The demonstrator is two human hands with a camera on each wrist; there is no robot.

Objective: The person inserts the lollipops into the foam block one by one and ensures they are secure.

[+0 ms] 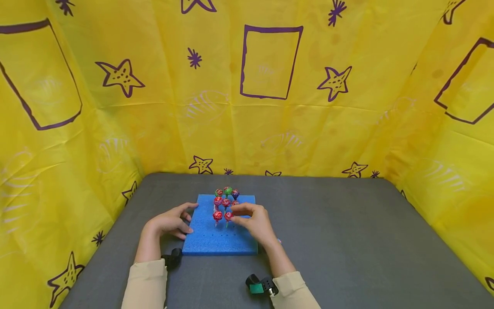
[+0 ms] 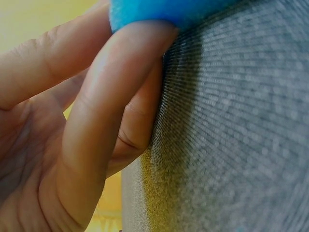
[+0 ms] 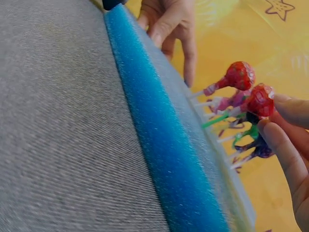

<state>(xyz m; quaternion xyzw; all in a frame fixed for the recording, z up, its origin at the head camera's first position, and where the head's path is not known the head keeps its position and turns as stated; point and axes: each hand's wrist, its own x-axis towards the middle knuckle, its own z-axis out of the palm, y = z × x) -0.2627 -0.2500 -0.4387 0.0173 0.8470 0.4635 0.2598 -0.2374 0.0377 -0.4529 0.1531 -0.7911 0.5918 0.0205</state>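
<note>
A blue foam board (image 1: 208, 244) lies on the table, with rows of small holes in its near part. Several wrapped lollipops stand in it on their sticks, among them a green one (image 1: 228, 191) and a dark blue one (image 1: 235, 195) at the back. My left hand (image 1: 171, 222) rests against the board's left edge, thumb and forefinger apart, thumb tip touching the foam (image 2: 145, 12). With thumb and fingers, my right hand (image 1: 254, 223) pinches the head of a red lollipop (image 3: 260, 100) in the front row. Its green stick meets the board, beside another red lollipop (image 1: 218, 216).
Dark grey cloth covers the table (image 1: 339, 231). Yellow curtains (image 1: 262, 128) with purple drawings surround it at the back and sides. A small object (image 1: 279, 241) shows partly behind the right wrist. Black straps (image 1: 173, 258) sit at both wrists.
</note>
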